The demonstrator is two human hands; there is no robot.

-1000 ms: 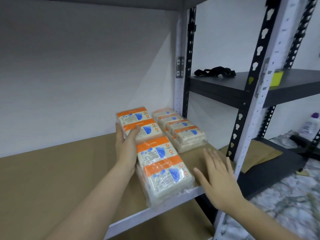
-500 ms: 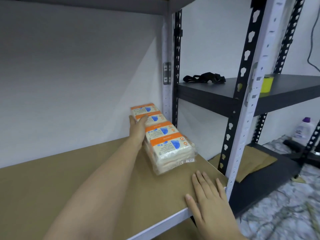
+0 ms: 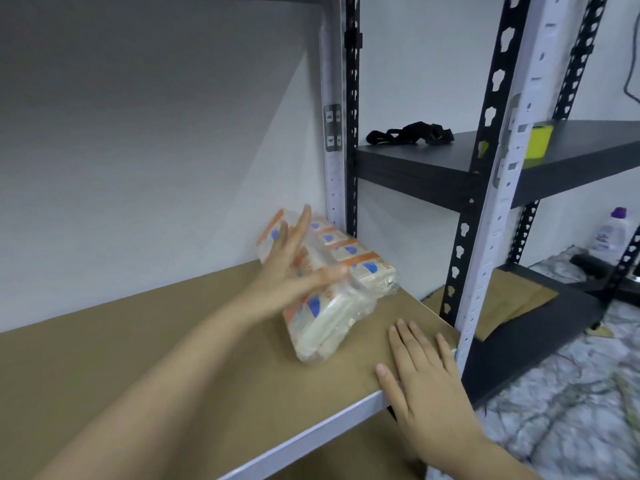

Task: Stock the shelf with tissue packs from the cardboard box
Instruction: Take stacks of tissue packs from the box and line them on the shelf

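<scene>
Packs (image 3: 332, 282) pushed back since a second ago, now by rear post, under left hand (image 3: 294, 271), fingers spread, touching wrap. Right hand (image 3: 422, 379) flat on shelf (image 3: 173, 341) edge. Placement nearly finished.

The tissue packs (image 3: 343, 271) are cream-white with orange bands and blue marks under clear wrap. The shelf board (image 3: 173, 341) is plain brown, edged white. Right: a dark grey shelf (image 3: 571, 150), yellow roll (image 3: 539, 144), purple-capped white bottle (image 3: 609, 237).
</scene>
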